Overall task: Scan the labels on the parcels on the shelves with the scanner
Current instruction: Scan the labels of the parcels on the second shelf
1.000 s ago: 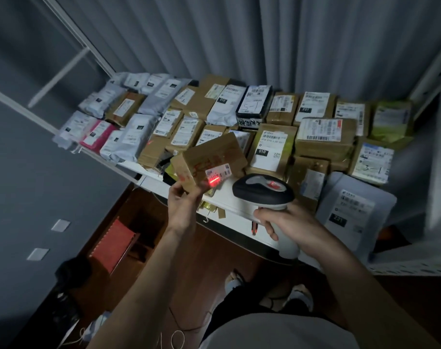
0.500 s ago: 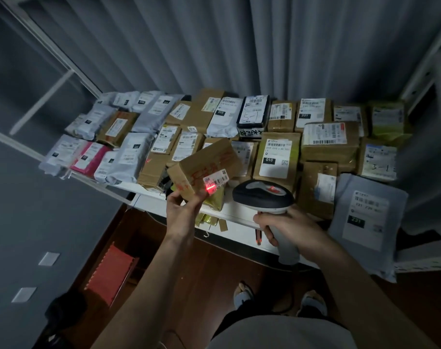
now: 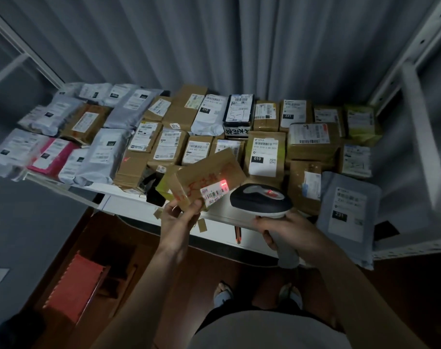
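Right now my left hand (image 3: 180,217) pinches the small cardboard parcel (image 3: 209,176) by its lower corner at frame centre, above the shelf (image 3: 128,201) edge. My right hand (image 3: 287,231) wraps the scanner (image 3: 261,201), whose red spot sits on the barcode label (image 3: 214,193).

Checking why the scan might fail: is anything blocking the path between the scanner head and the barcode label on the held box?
Nothing visible does. The scanner faces the label across open air, and its red light lands on the label's upper right corner.
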